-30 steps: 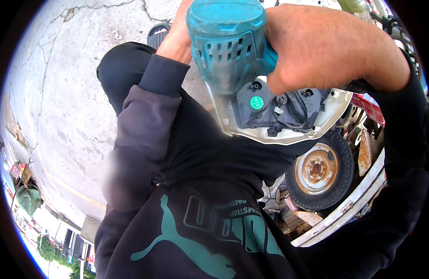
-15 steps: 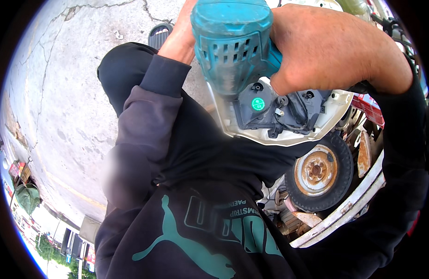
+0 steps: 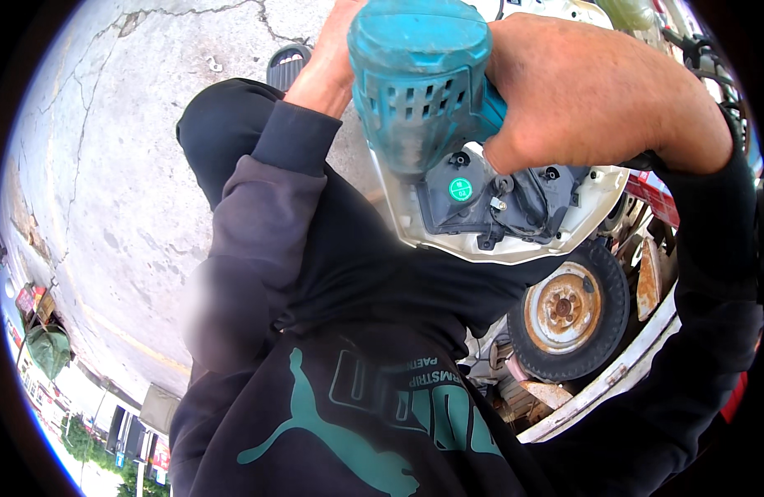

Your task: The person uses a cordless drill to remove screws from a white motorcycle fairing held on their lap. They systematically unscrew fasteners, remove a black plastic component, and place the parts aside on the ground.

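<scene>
My right hand is closed around the handle of a teal cordless power driver. The tool stands over a cream plastic panel resting across my thighs. A dark grey lamp housing with a round green sticker is fitted inside this panel. Where the tool's tip meets the work is hidden beneath its body. My left hand reaches forward to the left of the driver, near the panel's far left side. Its fingers are out of sight past the upper edge and behind the tool.
At my right lies a small tyre on a rusty wheel, among scrap parts and a worn white rail. Cracked concrete spreads out on the left. A dark slipper is on my foot beyond the left knee.
The driver, both hands and the panel sit very slightly farther right and lower in the picture. My right hand keeps its grip on the driver.
</scene>
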The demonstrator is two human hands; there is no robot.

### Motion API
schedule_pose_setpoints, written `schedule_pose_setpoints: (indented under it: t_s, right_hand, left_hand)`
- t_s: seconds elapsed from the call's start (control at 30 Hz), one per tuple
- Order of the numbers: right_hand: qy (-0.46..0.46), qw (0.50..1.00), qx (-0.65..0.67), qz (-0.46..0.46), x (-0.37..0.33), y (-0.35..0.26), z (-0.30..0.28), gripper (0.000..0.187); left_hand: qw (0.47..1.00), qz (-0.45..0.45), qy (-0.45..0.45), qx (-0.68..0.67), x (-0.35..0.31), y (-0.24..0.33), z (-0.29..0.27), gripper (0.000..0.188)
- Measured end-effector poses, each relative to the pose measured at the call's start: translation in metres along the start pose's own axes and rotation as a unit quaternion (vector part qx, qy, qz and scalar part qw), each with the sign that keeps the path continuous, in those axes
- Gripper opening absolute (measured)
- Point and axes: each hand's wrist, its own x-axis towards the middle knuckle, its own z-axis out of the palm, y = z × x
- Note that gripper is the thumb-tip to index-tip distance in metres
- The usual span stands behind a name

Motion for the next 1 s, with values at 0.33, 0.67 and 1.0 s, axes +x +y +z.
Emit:
schedule_pose_setpoints:
  t_s: [0.33,0.67,1.0]
  right_hand:
    - [-0.023,0.999,-0.007,0.035,-0.001,-0.006,-0.008,0.046]
    - [-0.011,0.999,-0.007,0.032,-0.002,-0.008,-0.006,0.044]
    - [0.082,0.996,-0.012,0.027,-0.032,0.000,-0.010,0.048]
  left_hand:
    - [0.998,-0.002,0.024,-0.054,-0.009,-0.002,-0.014,0.021]
    - [0.997,0.001,0.022,-0.073,-0.009,-0.003,-0.014,0.020]
    - [0.990,-0.004,0.041,-0.134,-0.036,0.001,-0.020,0.033]
